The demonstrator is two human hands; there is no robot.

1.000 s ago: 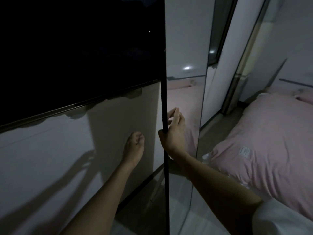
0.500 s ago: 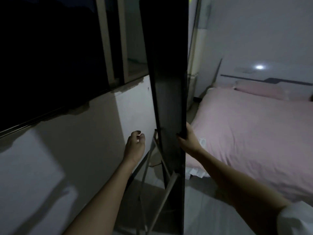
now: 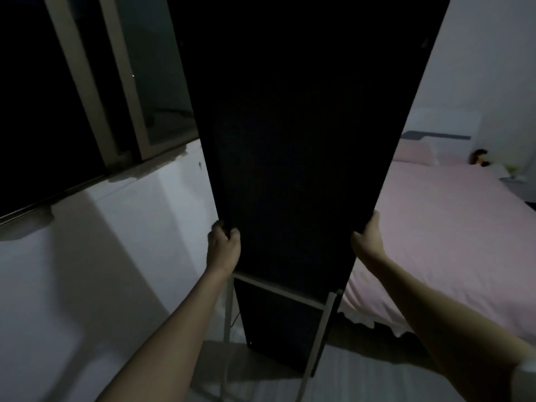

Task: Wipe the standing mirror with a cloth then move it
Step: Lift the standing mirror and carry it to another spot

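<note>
- The mirror [image 3: 293,175] stands upright straight ahead, its dark back toward the camera, between the window wall on the left and the pink bed [image 3: 452,227] on the right.
- Its long axis runs floor to ceiling and leans slightly right at the top; the top passes out of view.
- The left hand [image 3: 222,247] grips the left edge, fingers curled round it, thumb on the back.
- The right hand [image 3: 367,238] grips the right edge at about the same height, fingers wrapped out of sight behind the panel.
- Both hands hold at roughly mid-height, level with each other, so the panel lies squarely between them and neither arm is clearly nearer.
- The pale stand legs [image 3: 314,338] hang behind the lower part; in this dim light I cannot tell whether the foot of the mirror rests on the floor or is just lifted.
- No cloth shows, so this looks like the moving step.
- The bed sits just beside the right edge and the wall [image 3: 116,242] near the left, so the open path seems to be toward the camera or along the gap.
</note>
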